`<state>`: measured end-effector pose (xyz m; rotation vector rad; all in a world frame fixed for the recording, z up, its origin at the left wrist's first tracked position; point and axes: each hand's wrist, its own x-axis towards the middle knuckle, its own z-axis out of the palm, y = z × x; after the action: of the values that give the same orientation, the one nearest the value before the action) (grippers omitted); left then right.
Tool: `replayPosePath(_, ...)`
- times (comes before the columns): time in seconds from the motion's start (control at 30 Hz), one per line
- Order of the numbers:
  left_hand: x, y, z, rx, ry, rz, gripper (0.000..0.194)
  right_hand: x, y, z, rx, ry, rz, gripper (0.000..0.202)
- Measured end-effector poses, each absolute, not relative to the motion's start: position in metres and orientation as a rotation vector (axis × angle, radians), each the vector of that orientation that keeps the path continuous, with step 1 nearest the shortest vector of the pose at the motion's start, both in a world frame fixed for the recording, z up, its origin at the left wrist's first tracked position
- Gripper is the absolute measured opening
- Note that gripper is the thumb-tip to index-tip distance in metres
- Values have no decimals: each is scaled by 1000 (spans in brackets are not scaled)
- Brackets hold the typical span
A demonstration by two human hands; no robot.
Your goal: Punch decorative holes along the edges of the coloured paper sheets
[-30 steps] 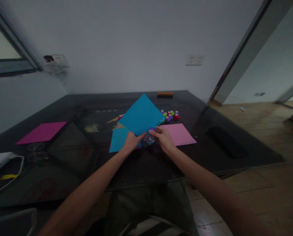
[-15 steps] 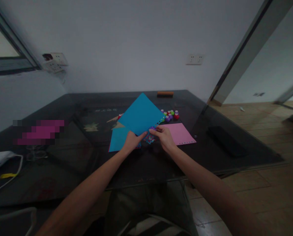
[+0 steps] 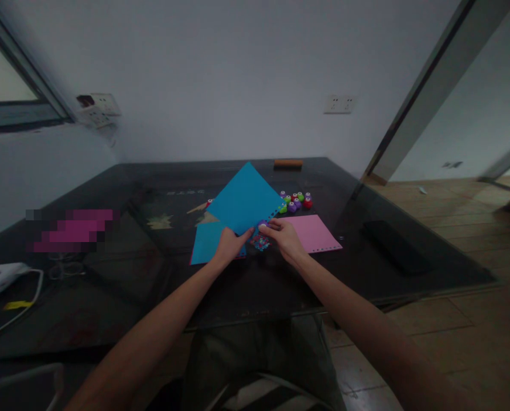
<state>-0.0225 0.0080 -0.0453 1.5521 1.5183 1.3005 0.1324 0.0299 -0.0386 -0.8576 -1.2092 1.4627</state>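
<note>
My left hand (image 3: 230, 244) pinches the near corner of a blue sheet of paper (image 3: 247, 197), which is held up at a slant above the table. Fingers of my right hand (image 3: 287, 235) are closed round a small purple craft hole punch (image 3: 262, 225) with a white top, set at the sheet's near corner. A row of small punched holes runs along the sheet's lower right edge. Under the punch lies a small heap of coloured paper bits (image 3: 260, 243). More blue paper (image 3: 203, 242) lies behind my left hand, and a pink sheet (image 3: 312, 233) with holes along its near edge lies at right.
Several coloured punches (image 3: 295, 202) stand behind the pink sheet. A brown roll (image 3: 288, 164) lies at the back of the dark table. A flat black object (image 3: 392, 246) is on the right; a white device (image 3: 2, 278) with a cable is at far left.
The purple punch and my right fingers have shifted slightly left along the sheet's edge to its near corner, and the punch's white top now shows. The blue sheet has barely moved.
</note>
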Motion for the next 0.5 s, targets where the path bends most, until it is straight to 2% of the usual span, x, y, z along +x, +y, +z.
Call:
replayPosePath(0.23,-23,7,-45,1633,1532,1316,30,132,27,-34,-851,-1178,1513,34)
replayPosePath(0.5,-23,8,-46,1629,1539,1340,26,132,25,-32,-799,-1200,1545,29)
